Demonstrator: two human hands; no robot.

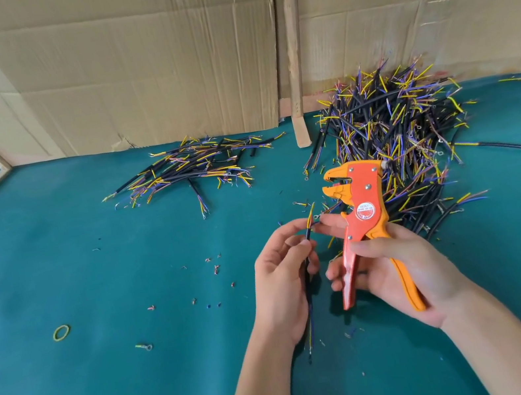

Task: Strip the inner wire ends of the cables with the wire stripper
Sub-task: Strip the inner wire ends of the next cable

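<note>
The left hand (281, 284) hides the middle of the black cable (307, 288) it pinches; whether the inner ends above the grip are already bared is too small to tell. Yellow and blue wires splay out above the fingers and again below the palm. The right hand (401, 273) is wrapped around the handles of the orange wire stripper (360, 218), its jaws parted above that grip, just right of the cable tip. Beyond the stripper lies a big cable pile (397, 131) on the green table (95, 296).
</note>
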